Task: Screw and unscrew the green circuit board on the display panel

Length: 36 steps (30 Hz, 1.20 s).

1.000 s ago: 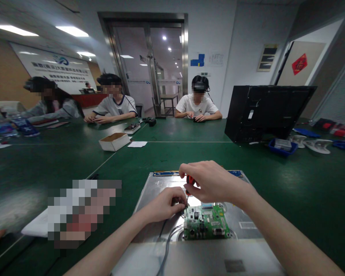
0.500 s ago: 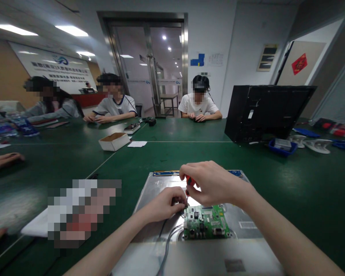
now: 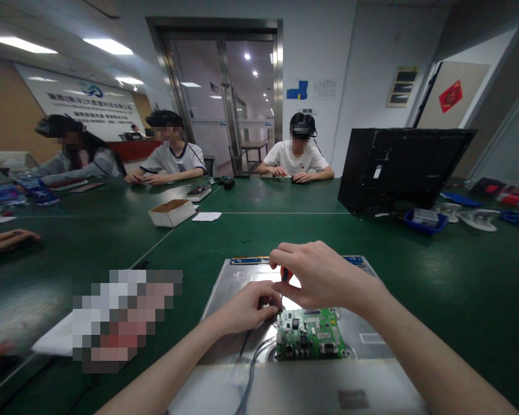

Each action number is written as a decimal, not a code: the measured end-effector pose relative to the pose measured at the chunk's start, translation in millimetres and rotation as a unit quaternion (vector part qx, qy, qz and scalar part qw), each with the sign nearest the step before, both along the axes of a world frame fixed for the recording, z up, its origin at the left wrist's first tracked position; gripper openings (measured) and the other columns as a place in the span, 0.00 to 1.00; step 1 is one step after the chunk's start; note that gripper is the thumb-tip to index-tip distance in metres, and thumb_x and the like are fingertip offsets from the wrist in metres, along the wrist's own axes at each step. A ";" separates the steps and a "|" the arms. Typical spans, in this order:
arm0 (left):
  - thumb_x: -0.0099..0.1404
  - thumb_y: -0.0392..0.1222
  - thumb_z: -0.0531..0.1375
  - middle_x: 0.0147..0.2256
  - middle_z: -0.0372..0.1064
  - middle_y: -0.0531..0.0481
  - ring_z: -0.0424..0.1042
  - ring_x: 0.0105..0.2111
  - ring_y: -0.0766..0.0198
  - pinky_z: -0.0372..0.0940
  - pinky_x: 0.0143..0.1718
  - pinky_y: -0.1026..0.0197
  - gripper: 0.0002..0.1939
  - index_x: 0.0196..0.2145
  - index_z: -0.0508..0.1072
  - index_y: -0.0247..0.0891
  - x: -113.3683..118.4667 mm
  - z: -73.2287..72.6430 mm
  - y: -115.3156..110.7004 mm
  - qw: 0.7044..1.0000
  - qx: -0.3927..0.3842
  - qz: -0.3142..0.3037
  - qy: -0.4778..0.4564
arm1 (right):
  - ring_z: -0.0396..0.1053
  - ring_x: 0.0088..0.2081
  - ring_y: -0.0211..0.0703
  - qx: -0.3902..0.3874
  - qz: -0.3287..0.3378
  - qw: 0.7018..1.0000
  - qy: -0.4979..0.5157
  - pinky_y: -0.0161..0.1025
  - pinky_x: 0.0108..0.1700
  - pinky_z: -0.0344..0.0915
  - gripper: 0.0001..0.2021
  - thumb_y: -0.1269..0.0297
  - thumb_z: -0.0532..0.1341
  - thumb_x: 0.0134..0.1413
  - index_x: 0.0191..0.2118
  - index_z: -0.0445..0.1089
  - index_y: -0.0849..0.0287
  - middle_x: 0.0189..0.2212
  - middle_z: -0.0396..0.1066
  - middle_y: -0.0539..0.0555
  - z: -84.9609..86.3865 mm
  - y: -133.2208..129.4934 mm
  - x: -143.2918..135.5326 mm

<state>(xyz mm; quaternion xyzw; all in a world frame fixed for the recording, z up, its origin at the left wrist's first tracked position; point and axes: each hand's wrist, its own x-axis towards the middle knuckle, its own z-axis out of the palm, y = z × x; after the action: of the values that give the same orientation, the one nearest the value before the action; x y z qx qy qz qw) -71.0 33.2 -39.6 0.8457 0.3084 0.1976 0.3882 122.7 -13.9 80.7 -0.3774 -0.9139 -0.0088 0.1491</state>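
Green tabletop bears a green circuit board (image 3: pixel 310 334); right hand (image 3: pixel 318 276) pinches a red-handled screwdriver (image 3: pixel 285 275).

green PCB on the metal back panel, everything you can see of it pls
The small green rectangular circuit board lies flat on the silver sheet-metal back panel, towards its near middle. Its top carries black chips, small silver parts and connector ports along the near edge; fine details are too small to tell. At its far-left corner, the left hand rests its fingertips, and the right hand holds a red-handled screwdriver upright, tip down at that corner. A grey cable runs beside its left edge.
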 end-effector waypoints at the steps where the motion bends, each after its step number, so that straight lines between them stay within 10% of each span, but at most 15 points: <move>1: 0.57 0.29 0.58 0.31 0.73 0.52 0.69 0.33 0.62 0.64 0.35 0.63 0.07 0.32 0.73 0.36 -0.3 -0.9 0.6 1.000 0.000 -0.002 -0.002 | 0.62 0.28 0.35 -0.009 0.009 1.000 0.010 0.36 0.26 0.47 0.07 0.65 0.58 0.55 0.40 0.66 0.59 0.38 0.72 0.52 0.5 -0.6 0.4; 36: 0.57 0.29 0.58 0.30 0.70 0.53 0.67 0.31 0.64 0.61 0.33 0.63 0.06 0.32 0.73 0.36 -0.8 -2.8 1.0 1.000 0.008 -0.001 -0.007 | 0.67 0.30 0.39 -0.038 -0.006 0.999 0.002 0.35 0.27 0.48 0.12 0.64 0.60 0.55 0.45 0.64 0.58 0.36 0.73 0.52 0.8 1.1 0.4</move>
<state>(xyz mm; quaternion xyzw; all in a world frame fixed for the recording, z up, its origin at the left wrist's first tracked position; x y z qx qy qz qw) -71.8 34.3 -42.4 0.8474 0.3034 0.2060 0.3838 123.2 -12.8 81.4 -0.3883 -0.9109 0.0258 0.1370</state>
